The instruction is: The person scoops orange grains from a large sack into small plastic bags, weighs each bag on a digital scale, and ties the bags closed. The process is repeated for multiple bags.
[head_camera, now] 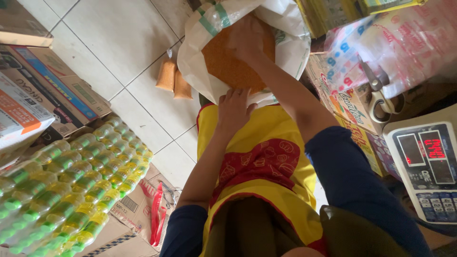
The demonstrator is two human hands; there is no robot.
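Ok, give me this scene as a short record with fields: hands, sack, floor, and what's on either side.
left hand: left hand rests on the near edge of the white sack
right hand: right hand reaches into the sack, on the orange powder
floor: two small orange packets lie on the tiled floor
left side: shrink-wrapped bottles on cardboard boxes
right side: digital scale, scissors

Right hand (245,35) deep in the white sack (200,62), walls hemming it; printed bags (400,43) crowd its right, bare floor tiles (119,43) open to its left
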